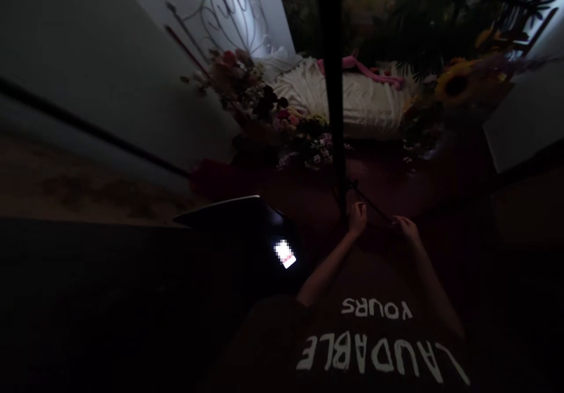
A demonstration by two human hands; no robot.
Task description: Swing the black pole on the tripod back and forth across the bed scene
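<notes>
The room is very dim. A dark upright pole (333, 76) runs down in front of me, and a thin dark rod or cord (372, 204) slants from its lower end to the right. My left hand (358, 219) is just right of the pole's lower part, fingers closed together; what they hold, if anything, is lost in the dark. At the far end of the thin rod or cord, my right hand (406, 228) has its fingertips pinched on or against it. Whether it is stiff or slack I cannot tell.
A lit phone screen (284, 254) lies left of my arms, near a dark flat panel (220, 211). Beyond the pole are flowers (247, 81), a white-draped bed (374, 108) with a metal headboard (233, 14), pink cloth (374, 74) and a sunflower (453, 84).
</notes>
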